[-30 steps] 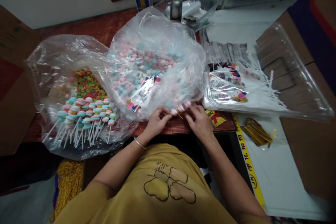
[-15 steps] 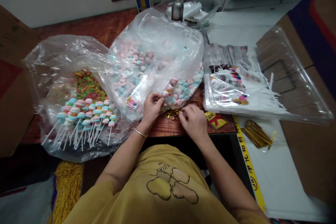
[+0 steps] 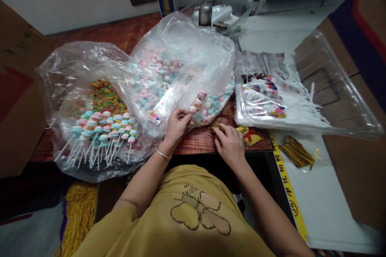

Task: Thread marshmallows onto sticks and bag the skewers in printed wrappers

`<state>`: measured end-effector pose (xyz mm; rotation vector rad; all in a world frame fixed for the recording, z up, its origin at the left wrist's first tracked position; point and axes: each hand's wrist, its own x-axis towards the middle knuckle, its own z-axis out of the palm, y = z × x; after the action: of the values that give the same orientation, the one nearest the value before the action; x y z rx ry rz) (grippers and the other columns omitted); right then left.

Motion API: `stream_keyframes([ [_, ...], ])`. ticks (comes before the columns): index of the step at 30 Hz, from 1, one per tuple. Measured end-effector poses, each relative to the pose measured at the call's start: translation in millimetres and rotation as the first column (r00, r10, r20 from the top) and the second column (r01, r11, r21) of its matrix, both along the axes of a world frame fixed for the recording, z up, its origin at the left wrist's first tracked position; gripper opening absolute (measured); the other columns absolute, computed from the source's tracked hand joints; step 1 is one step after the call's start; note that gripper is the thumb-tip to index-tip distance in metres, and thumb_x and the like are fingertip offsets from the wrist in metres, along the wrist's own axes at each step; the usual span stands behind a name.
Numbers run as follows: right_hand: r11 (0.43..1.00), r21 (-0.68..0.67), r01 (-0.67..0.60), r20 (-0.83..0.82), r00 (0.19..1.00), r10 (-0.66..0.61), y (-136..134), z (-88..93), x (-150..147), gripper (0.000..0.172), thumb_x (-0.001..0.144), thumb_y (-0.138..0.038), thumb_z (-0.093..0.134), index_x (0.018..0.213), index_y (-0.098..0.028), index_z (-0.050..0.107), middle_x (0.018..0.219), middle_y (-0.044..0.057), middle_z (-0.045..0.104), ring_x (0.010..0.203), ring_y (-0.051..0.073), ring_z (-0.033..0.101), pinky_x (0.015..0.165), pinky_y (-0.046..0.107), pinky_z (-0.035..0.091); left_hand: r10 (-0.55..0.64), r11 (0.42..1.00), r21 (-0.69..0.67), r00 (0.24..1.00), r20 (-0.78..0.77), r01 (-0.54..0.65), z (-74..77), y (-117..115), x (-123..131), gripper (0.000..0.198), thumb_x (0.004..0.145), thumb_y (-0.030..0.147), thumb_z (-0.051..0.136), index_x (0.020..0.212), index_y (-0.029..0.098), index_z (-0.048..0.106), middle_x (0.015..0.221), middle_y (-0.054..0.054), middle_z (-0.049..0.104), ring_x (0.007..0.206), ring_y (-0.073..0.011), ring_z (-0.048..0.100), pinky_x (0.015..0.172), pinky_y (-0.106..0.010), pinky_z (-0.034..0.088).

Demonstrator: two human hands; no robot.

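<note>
In a pinch of thumb and fingers, my left hand holds a marshmallow lollipop in a printed clear wrapper, its pink and white end pointing up and away. My right hand rests at the table edge, fingers curled over a few gold twist ties. Exactly how many it grips is hidden. Just right of it lies a yellow and red packet. Behind both hands spreads a large clear bag of pink, blue and white marshmallows. A flat printed wrapper lies on this bag, left of my left hand.
Several marshmallow skewers with white sticks lie on a plastic bag at left, beside colourful gummies. A clear tray of white sticks and wrappers stands at right. A bundle of gold ties lies nearer. Cardboard boxes flank the table.
My right hand has shifted slightly right and closer to me, and the loose gold ties have moved right with its fingers. My left hand still holds the wrapped lollipop.
</note>
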<state>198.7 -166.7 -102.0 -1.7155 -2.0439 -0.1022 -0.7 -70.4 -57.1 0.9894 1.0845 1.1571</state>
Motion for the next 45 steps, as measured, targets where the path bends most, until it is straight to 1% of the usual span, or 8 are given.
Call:
stream_keyframes([
  [8, 0.995, -0.083, 0.052, -0.187, 0.98, -0.066, 31, 10.7, -59, 0.019, 0.1, -0.028, 0.055, 0.095, -0.018, 0.07, 0.092, 0.012, 0.07, 0.089, 0.028, 0.057, 0.078, 0.039, 0.038, 0.003, 1.0, -0.011, 1.0, 0.01, -0.003, 5.7, -7, 0, 0.044, 0.067, 0.043, 0.088, 0.086, 0.018, 0.058, 0.084, 0.0, 0.073, 0.056, -0.0067, 0.062, 0.059, -0.021, 0.051],
  [13, 0.996, -0.087, 0.017, -0.39, 0.919, -0.05, 21, 11.2, -34, 0.019, 0.1, -0.024, 0.053, 0.09, -0.02, 0.069, 0.093, 0.009, 0.07, 0.085, 0.024, 0.063, 0.078, 0.036, 0.045, -0.016, 0.999, -0.029, 1.0, 0.001, 0.016, 7.7, -11, -2, 0.041, 0.069, 0.042, 0.086, 0.087, 0.018, 0.058, 0.085, -0.001, 0.074, 0.056, -0.0071, 0.062, 0.059, -0.021, 0.051],
  [21, 0.957, -0.113, 0.269, -0.862, 0.453, -0.229, 6, 23.5, -10, 0.02, 0.09, -0.04, 0.069, 0.085, -0.02, 0.067, 0.074, 0.001, 0.069, 0.067, 0.018, 0.064, 0.066, 0.033, 0.051, -0.029, 0.998, 0.052, 0.985, -0.172, 0.039, 6.5, -29, 2, 0.024, 0.078, 0.034, 0.077, 0.084, 0.02, 0.058, 0.071, 0.004, 0.064, 0.055, -0.0086, 0.053, 0.053, -0.021, 0.042],
  [25, 0.976, -0.143, 0.166, -0.99, -0.008, -0.144, 14, 39.2, -31, 0.031, 0.086, -0.049, 0.076, 0.088, -0.022, 0.061, 0.066, -0.005, 0.065, 0.051, 0.012, 0.058, 0.051, 0.026, 0.049, 0.1, 0.96, 0.279, 0.877, -0.469, 0.04, 7.4, -36, 3, 0.005, 0.084, 0.018, 0.068, 0.082, 0.02, 0.063, 0.075, 0.001, 0.065, 0.068, -0.0136, 0.058, 0.066, -0.025, 0.045],
  [28, 0.992, -0.09, 0.085, -0.981, -0.179, -0.073, 17, 47.3, -49, 0.033, 0.084, -0.048, 0.079, 0.085, -0.022, 0.058, 0.067, -0.006, 0.065, 0.049, 0.01, 0.059, 0.054, 0.026, 0.054, 0.129, 0.889, 0.414, 0.763, -0.633, 0.193, 7.1, -45, 5, 0.01, 0.087, 0.012, 0.061, 0.083, 0.021, 0.065, 0.08, -0.003, 0.068, 0.076, -0.0174, 0.061, 0.072, -0.029, 0.046],
  [36, 0.981, -0.187, 0.061, -0.967, -0.188, -0.173, 9, 34.3, -64, 0.038, 0.082, -0.051, 0.08, 0.084, -0.021, 0.058, 0.067, -0.005, 0.067, 0.049, 0.009, 0.06, 0.05, 0.023, 0.052, 0.228, 0.771, 0.523, 0.609, -0.76, 0.364, 0.2, -63, 9, 0.02, 0.098, 0.021, 0.051, 0.088, 0.021, 0.068, 0.075, -0.007, 0.064, 0.069, -0.0191, 0.059, 0.065, -0.03, 0.044],
  [41, 0.982, -0.18, 0.049, -0.967, -0.19, -0.168, 7, 27.7, -66, 0.035, 0.086, -0.049, 0.078, 0.086, -0.021, 0.056, 0.069, -0.006, 0.067, 0.051, 0.009, 0.061, 0.053, 0.023, 0.054, 0.271, 0.736, 0.574, 0.622, -0.735, 0.358, -1.9, -64, 8, 0.021, 0.1, 0.026, 0.053, 0.109, 0.021, 0.071, 0.08, -0.008, 0.069, 0.072, -0.0198, 0.063, 0.067, -0.03, 0.046],
  [45, 0.985, -0.165, 0.051, -0.979, -0.132, -0.157, 6, 24.7, -67, 0.032, 0.09, -0.048, 0.074, 0.087, -0.022, 0.056, 0.069, -0.005, 0.068, 0.053, 0.011, 0.063, 0.056, 0.025, 0.055, 0.241, 0.765, 0.564, 0.674, -0.699, 0.311, 0.2, -64, 8, 0.018, 0.099, 0.026, 0.056, 0.098, 0.023, 0.074, 0.08, -0.007, 0.07, 0.075, -0.0195, 0.065, 0.07, -0.03, 0.049],
])
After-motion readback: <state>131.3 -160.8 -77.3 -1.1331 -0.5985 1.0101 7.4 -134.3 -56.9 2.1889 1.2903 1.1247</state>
